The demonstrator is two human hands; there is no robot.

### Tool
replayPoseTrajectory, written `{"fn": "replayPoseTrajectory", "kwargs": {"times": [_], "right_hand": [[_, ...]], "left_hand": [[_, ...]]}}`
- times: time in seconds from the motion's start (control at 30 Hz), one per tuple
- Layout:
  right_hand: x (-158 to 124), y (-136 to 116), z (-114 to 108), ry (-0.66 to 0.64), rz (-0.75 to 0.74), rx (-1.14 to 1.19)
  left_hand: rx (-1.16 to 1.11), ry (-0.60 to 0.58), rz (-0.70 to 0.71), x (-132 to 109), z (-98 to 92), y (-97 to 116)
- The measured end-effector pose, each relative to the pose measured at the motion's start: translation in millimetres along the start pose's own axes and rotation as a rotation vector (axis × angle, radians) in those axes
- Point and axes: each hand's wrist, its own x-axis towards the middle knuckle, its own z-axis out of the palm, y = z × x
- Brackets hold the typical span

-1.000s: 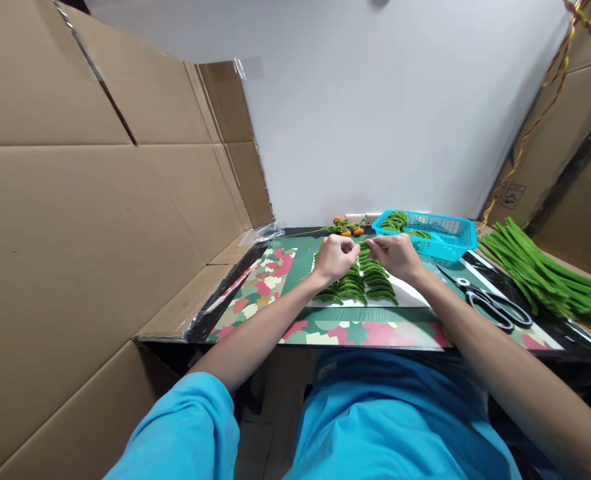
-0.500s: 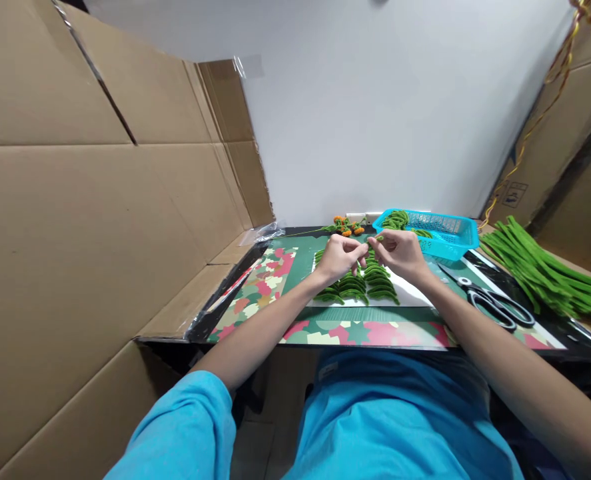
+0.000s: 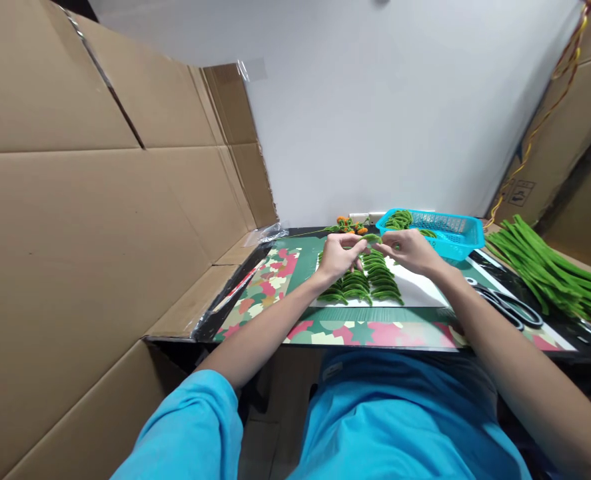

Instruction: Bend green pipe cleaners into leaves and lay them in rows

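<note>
Spanning left hand (image 3: 336, 257) and right hand (image 3: 411, 251) is a green piece (image 3: 372, 238); each grip apparently pinches it.

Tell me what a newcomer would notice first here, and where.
The bright blue basket likely draws the eye first, at the back right by the white wall. To its right lies a thick bundle of green strips. In the middle, the left hand and right hand hold a small green piece above rows of curved green pieces.
</note>
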Motion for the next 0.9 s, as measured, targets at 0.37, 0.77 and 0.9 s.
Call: {"fn": "replayPoseTrajectory", "kwargs": {"times": [0.37,0.77,0.9], "right_hand": [[-7,58,-26,-0.210,0.078,-0.211],[-9,64,-4,-0.265,0.052,-0.268],[-5,53,-7,-0.176,0.079,-0.238]], "left_hand": [[-0.043,0.046,0.009,6,-6.5,-6],[-0.003,0.011,0.037,7,-5.0,-10],[-0.020,-0.017,0.023,9,-4.8,-12]]}}
